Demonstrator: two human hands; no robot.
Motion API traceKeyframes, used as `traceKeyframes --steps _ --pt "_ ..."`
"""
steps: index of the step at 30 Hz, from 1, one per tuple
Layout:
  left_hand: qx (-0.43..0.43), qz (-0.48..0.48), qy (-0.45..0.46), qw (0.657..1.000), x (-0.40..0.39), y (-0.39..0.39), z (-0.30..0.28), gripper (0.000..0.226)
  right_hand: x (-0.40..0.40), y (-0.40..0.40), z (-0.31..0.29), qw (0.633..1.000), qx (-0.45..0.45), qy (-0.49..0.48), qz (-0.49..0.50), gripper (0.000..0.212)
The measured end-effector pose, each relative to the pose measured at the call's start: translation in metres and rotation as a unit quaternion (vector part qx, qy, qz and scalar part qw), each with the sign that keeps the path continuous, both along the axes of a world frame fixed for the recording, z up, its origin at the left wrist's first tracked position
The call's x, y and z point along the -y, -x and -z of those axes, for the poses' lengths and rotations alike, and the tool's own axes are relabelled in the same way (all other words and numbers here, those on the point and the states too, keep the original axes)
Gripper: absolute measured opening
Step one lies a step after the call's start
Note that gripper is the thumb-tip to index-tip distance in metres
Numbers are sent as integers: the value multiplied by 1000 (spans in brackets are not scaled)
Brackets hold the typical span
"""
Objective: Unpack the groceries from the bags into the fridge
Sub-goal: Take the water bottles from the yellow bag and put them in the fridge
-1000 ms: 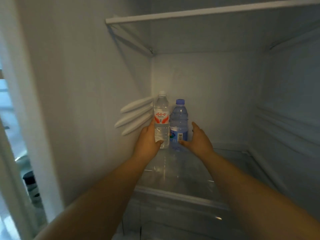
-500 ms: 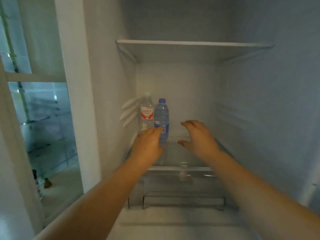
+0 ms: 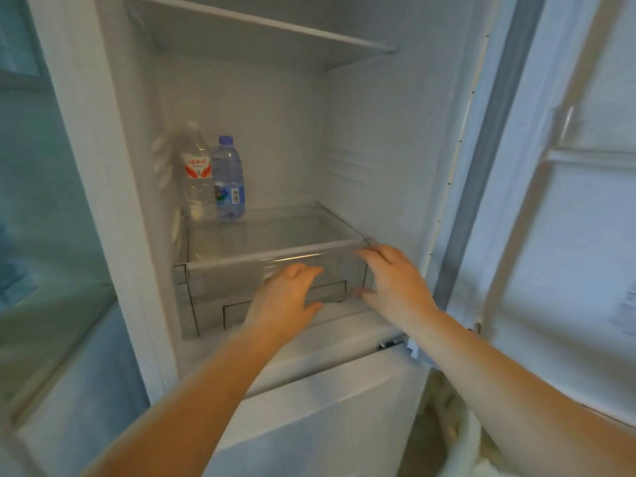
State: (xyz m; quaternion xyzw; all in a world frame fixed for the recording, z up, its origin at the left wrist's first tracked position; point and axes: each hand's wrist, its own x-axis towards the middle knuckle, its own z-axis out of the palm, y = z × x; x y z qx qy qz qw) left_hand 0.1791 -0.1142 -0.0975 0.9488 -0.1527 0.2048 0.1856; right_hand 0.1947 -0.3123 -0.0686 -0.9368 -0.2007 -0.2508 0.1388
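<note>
We are seeing our left hand (image 3: 285, 297) and right hand (image 3: 392, 284) hovering relaxed, empty-fingered before the clear plastic drawer (image 3: 213, 287), red-labelled clear bottle (image 3: 197, 180) touching blue-capped bottle (image 3: 228, 180) behind.

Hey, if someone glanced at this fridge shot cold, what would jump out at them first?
Two water bottles stand side by side at the back left of the glass shelf: a clear bottle with a red label and a shorter blue-capped bottle. In front, the left hand and right hand hang open and empty before the clear drawer under that shelf.
</note>
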Motion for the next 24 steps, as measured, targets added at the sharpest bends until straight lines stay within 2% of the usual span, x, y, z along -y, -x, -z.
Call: traceKeyframes --steps 8,15,18,24 --pt "-32 68 -42 996 86 58 30 59 82 98 29 997 -25 -5 78 64" --pt "-57 165 -60 983 223 159 67 58 202 246 74 983 -61 -45 166 58" --pt "-70 208 -44 975 286 211 78 56 256 315 94 973 -82 -50 209 58" --pt "-98 289 -66 950 391 295 107 55 351 424 129 946 -130 -51 292 62"
